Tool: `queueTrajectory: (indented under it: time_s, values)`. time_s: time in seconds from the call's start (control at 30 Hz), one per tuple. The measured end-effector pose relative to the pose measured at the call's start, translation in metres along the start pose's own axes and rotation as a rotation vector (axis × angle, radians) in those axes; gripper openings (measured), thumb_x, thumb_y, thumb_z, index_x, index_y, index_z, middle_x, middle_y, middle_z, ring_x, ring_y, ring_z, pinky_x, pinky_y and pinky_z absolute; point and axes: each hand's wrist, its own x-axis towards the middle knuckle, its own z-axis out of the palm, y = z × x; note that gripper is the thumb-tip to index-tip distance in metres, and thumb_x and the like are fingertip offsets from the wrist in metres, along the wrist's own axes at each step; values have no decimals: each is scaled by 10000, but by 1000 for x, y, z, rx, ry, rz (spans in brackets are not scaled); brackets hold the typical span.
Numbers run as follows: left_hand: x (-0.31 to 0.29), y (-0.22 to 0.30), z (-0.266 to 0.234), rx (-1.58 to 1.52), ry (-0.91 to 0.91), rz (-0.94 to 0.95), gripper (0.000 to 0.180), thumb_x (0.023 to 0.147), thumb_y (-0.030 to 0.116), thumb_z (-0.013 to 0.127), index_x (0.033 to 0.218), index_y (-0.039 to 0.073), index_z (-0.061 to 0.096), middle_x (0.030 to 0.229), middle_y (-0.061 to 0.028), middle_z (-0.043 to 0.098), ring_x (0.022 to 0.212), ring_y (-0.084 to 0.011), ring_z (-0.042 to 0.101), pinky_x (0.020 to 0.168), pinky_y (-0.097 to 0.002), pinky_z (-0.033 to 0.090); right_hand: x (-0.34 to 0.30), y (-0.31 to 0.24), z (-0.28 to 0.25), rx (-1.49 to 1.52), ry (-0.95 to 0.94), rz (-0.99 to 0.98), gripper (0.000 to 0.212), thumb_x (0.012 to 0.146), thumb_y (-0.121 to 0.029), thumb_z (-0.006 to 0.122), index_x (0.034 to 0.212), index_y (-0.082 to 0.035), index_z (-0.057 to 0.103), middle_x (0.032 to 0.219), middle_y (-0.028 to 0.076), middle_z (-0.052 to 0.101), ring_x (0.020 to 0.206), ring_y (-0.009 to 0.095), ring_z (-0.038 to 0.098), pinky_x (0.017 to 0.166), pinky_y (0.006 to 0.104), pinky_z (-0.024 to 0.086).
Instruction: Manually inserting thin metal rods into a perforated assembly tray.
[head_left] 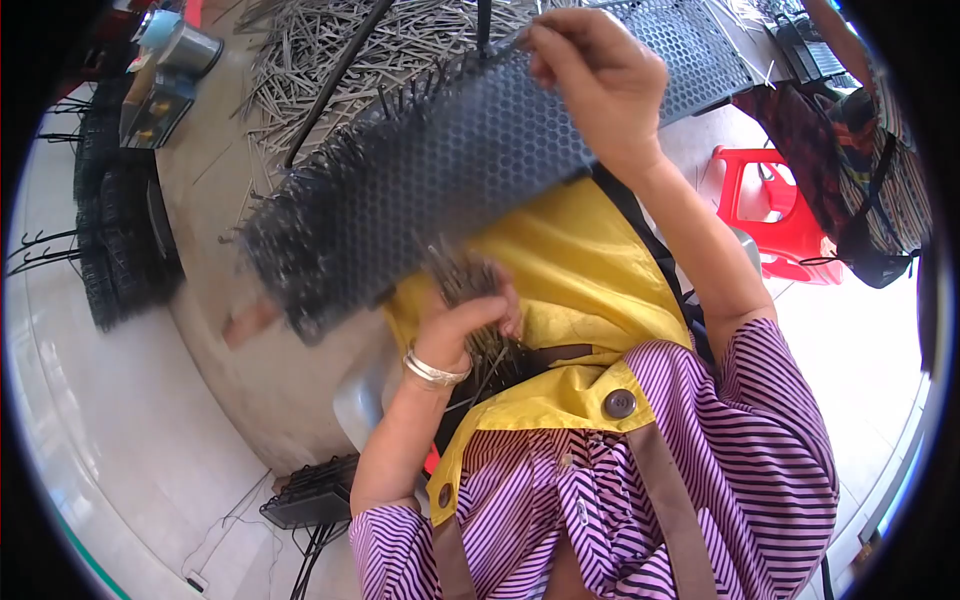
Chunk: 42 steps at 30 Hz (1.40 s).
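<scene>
A dark perforated panel (400,190) with honeycomb holes lies slanting across my lap, its left part blurred. Thin dark pieces (310,190) stick up along its far and left edges. My left hand (470,305) is closed around a bundle of thin metal strips (460,275), just at the panel's near edge. My right hand (605,80) is raised over the panel's far edge with thumb and fingertips pinched together. Whatever lies in that pinch is too small to make out. Beyond the panel spreads a large heap of thin grey metal strips (290,70).
A red plastic stool (770,210) stands at the right, near another person in patterned clothes (870,180). Stacked black racks with hooks (110,220) line the left side. A metal cup (190,50) and a box (158,110) are at the far left. A dark bar (335,85) crosses before the heap.
</scene>
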Motion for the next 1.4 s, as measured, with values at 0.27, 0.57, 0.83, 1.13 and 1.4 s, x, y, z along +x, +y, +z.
queueTrajectory:
  time_s: [0.27, 0.57, 0.83, 1.13, 1.4]
  values:
    - [-1, 0, 0, 32, 35, 2, 276, 716, 48, 565, 984, 9, 512, 669, -93, 505, 562, -194, 500, 556, -337, 431, 14, -1, 1, -183, -111, -398, 44, 768, 14, 572, 791, -13, 546, 583, 87, 526, 482, 164, 536, 452, 263, 406]
    - [-2, 0, -1, 24, 45, -6, 274, 707, 51, 570, 974, 17, 513, 656, -90, 498, 557, -193, 495, 555, -334, 432, 24, 16, 13, -348, -448, -491, 38, 688, 1, 528, 718, 24, 530, 588, 192, 524, 598, 359, 543, 558, 394, 450]
    - [-1, 2, 2, 28, 73, -19, 271, 704, 53, 580, 964, 20, 514, 648, -91, 491, 556, -195, 491, 554, -329, 429, -5, 12, 5, -603, -424, -358, 169, 746, -124, 618, 853, 4, 589, 657, 168, 580, 610, 296, 590, 549, 358, 459]
    - [-2, 3, 8, 47, 39, -7, 217, 701, 31, 600, 895, 9, 504, 682, -75, 537, 570, -168, 524, 543, -290, 449, -64, -26, 12, -61, -880, 210, 205, 727, -95, 639, 872, 41, 588, 777, 132, 625, 656, 177, 615, 599, 293, 484]
    - [-5, 2, 3, 77, 59, -17, 282, 699, 25, 606, 964, 3, 513, 742, -100, 539, 621, -206, 532, 584, -334, 458, -48, -33, -1, 25, -554, 284, 71, 739, -36, 625, 766, 18, 588, 675, 50, 601, 590, 84, 551, 525, 217, 437]
